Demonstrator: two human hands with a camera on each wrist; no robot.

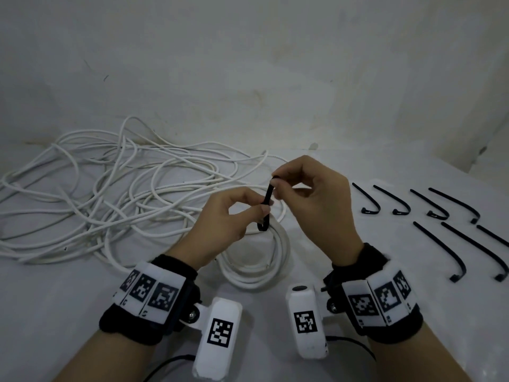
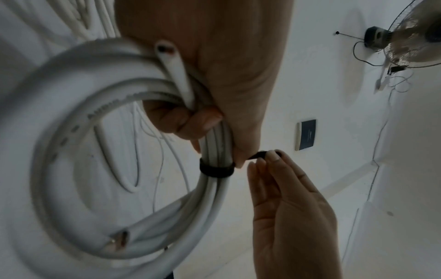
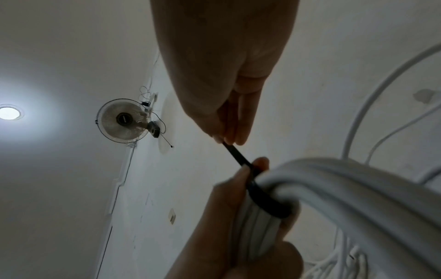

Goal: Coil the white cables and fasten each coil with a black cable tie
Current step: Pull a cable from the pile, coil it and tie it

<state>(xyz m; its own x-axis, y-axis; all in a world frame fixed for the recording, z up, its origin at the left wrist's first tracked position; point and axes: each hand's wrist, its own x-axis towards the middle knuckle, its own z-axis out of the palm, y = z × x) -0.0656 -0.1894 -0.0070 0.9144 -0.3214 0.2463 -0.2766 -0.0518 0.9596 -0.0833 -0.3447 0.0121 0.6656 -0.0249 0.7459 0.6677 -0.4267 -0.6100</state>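
Observation:
A coil of white cable point(image 1: 256, 260) hangs from my left hand point(image 1: 220, 216), whose fingers are curled round the bundled strands point(image 2: 214, 143). A black cable tie point(image 1: 266, 205) is looped round the bundle point(image 2: 216, 169) just below those fingers. My right hand point(image 1: 311, 194) pinches the tie's free end point(image 3: 235, 152) between thumb and fingertips, above and right of the left hand. The tie runs taut from the loop point(image 3: 267, 202) up to that pinch. Both hands are raised above the white surface.
A loose tangle of white cable point(image 1: 110, 188) spreads over the left of the white surface, up to the wall. Several spare black cable ties point(image 1: 440, 216) lie in rows at the right. A wall fan point(image 3: 124, 120) and ceiling lamp point(image 3: 9, 113) show overhead.

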